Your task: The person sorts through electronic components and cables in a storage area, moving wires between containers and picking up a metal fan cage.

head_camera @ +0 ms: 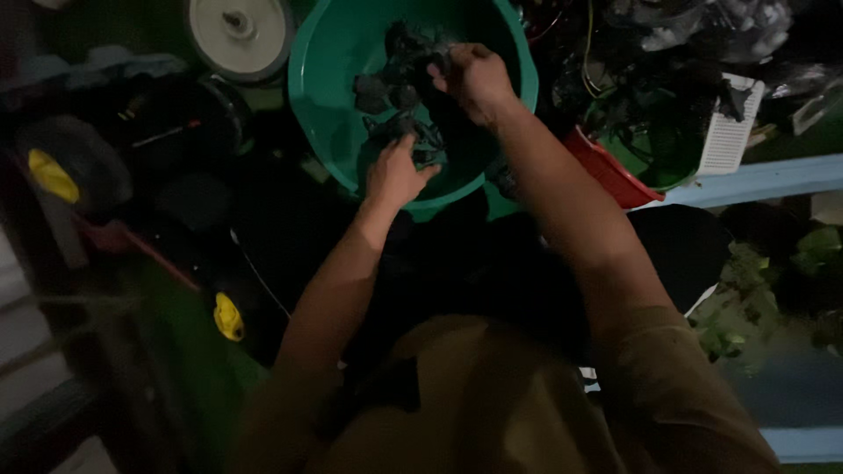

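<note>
Judging risk: the dim light and tangled load could let dark pieces slip from the hands and drop over the rim.
Head view, left hand [397, 172]: fingers curled on a dark clump low in the basin.
Head view, right hand [471, 77]: closed on another dark, wet-looking piece near the far wall.
Dark lumpy pieces [397, 81]: irregular, blackish, heaped together inside the round green plastic basin [320, 79].
Surroundings: red plastic basin [606, 171] just beside, round white lid [240, 33] near.

The dark pieces [395, 83] in the green basin [325, 105] are too dim to identify (both hands' fingers are buried among them); the basin's top rim is cropped.
</note>
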